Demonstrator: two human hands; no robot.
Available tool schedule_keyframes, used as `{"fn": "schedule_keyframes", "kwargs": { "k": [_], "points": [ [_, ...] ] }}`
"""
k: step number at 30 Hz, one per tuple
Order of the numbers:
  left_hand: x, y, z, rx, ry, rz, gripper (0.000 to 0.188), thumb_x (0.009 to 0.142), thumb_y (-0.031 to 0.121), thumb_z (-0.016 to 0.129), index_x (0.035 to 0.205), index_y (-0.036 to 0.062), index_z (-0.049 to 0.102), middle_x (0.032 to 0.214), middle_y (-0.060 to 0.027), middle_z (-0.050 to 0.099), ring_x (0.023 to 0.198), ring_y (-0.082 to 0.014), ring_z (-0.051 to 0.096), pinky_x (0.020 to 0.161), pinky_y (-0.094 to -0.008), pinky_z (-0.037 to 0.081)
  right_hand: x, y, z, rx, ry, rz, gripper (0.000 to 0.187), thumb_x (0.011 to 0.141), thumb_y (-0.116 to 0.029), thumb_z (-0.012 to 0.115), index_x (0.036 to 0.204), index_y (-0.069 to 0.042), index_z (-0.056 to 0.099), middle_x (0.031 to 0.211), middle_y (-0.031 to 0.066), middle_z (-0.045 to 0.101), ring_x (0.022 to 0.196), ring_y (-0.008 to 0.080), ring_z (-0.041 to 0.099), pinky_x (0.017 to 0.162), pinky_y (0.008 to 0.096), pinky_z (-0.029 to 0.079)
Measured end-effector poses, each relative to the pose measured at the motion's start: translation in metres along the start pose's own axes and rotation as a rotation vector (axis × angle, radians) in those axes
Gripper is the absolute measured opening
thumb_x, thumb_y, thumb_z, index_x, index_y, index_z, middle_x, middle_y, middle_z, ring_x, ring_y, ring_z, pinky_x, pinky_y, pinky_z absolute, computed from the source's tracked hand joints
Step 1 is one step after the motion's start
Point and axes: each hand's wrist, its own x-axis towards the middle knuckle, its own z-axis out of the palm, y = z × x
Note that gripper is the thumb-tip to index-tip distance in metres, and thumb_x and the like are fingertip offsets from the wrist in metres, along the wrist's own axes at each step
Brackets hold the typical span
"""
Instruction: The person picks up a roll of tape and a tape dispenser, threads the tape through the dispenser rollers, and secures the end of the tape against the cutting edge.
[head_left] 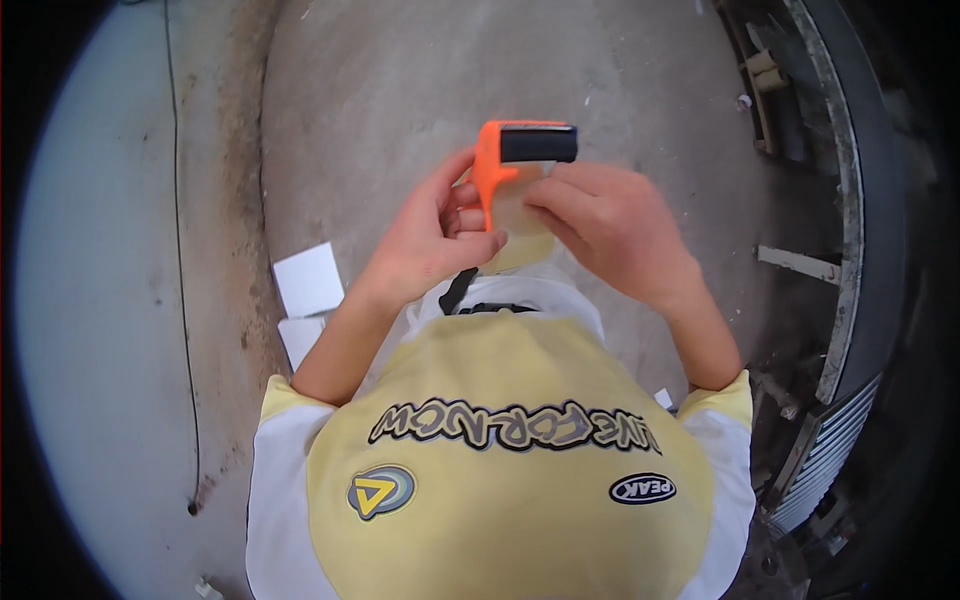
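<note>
An orange tape dispenser (pixel 489 160) with a black roller (pixel 538 146) at its far end is held up in front of my chest. My left hand (pixel 432 230) is wrapped round its left side, thumb toward me and fingers behind the orange frame. A roll of clear, tan-looking tape (pixel 514 207) sits in the dispenser between my hands. Just below the roller, my right hand (pixel 618 222) is closed in a pinch at the right side of the tape. Its fingertips are slightly blurred, and the tape's loose end is hard to make out.
Two white square pieces (pixel 308 280) lie on the grey concrete floor (pixel 400 70) to the left. A pale wall (pixel 100 300) with a dark cable (pixel 178 200) runs along the left. At right stand a metal frame (pixel 850 230) and a ridged panel (pixel 828 455).
</note>
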Motion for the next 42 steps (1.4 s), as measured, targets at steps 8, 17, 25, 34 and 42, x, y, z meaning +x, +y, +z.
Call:
{"fn": "schedule_keyframes", "kwargs": {
  "k": [8,17,25,34,42],
  "points": [
    [0.138,0.030,-0.045,-0.061,0.028,-0.006,0.079,0.080,-0.011,0.059,0.152,0.0017,0.029,0.118,-0.0065,0.061,0.089,-0.0054,0.062,0.073,-0.0207,0.049,0.094,0.119,0.000,0.167,-0.056,0.082,0.014,0.082,-0.012,0.073,0.093,-0.008,0.066,0.093,0.0057,0.069,0.079,0.0268,0.068,0.064,0.0374,0.053],
    [0.328,0.062,-0.125,-0.109,-0.003,-0.171,0.081,0.079,-0.011,0.061,0.152,0.0023,0.029,0.119,-0.0074,0.062,0.091,-0.0092,0.063,0.078,-0.0258,0.051,0.207,0.274,0.012,0.209,-0.143,0.310,0.011,0.087,-0.018,0.067,0.083,-0.009,0.064,0.084,0.0056,0.068,0.074,0.0292,0.066,0.061,0.0414,0.051],
    [0.492,0.146,-0.143,-0.022,-0.215,-0.317,0.090,0.078,-0.008,0.069,0.155,0.0046,0.026,0.123,-0.0114,0.064,0.103,-0.0159,0.067,0.087,-0.0307,0.055,0.274,0.377,-0.029,0.261,-0.024,0.595,0.012,0.090,-0.019,0.064,0.089,-0.007,0.065,0.087,0.0079,0.069,0.079,0.0322,0.067,0.066,0.0441,0.052],
    [0.693,0.206,-0.147,0.158,-0.256,-0.400,0.079,0.079,-0.013,0.062,0.151,0.0039,0.033,0.119,-0.0108,0.064,0.099,-0.0153,0.065,0.085,-0.0285,0.054,0.342,0.547,-0.065,0.183,0.075,0.558,0.014,0.088,-0.022,0.064,0.088,-0.008,0.068,0.085,0.0081,0.068,0.075,0.0294,0.066,0.064,0.0411,0.051],
    [0.829,0.269,-0.169,0.041,-0.133,-0.397,0.080,0.079,-0.012,0.061,0.152,0.0031,0.030,0.114,-0.0121,0.064,0.092,-0.0151,0.065,0.076,-0.0276,0.054,0.448,0.697,-0.109,0.297,-0.035,0.492,0.014,0.088,-0.022,0.064,0.089,-0.008,0.066,0.088,0.0093,0.069,0.079,0.0337,0.065,0.068,0.0446,0.052]
  ]
}}
